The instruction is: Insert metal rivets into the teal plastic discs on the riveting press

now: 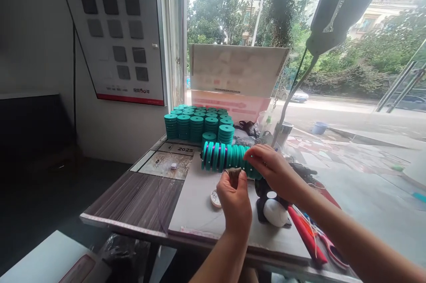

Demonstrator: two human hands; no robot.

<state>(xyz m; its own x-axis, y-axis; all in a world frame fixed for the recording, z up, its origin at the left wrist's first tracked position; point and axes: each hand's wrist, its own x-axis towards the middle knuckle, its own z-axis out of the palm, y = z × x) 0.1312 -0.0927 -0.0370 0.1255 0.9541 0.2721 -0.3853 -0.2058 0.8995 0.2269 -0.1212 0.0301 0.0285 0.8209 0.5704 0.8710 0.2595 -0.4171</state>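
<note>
A row of teal spools [229,157] lies on its side, set along a horizontal shaft, with purple showing between some of them and small white pinheads along the lower edge. Just in front of it, my left hand [235,198] pinches a small folded brownish piece [233,171], perhaps cloth, between thumb and fingers. My right hand [273,165] is at the row's right end, its thumb and fingertips pressed together close to the spools. Whatever lies between those fingertips is too small to make out. A round whitish disc [215,198] rests on the board, left of my left wrist.
Stacked teal spools [196,125] stand at the back left. A white rounded object on a black base [275,213] sits below my right forearm. Pink-handled scissors [334,252] and a red strip [306,234] lie at the right edge. A grey metal arm [282,110] rises before the window.
</note>
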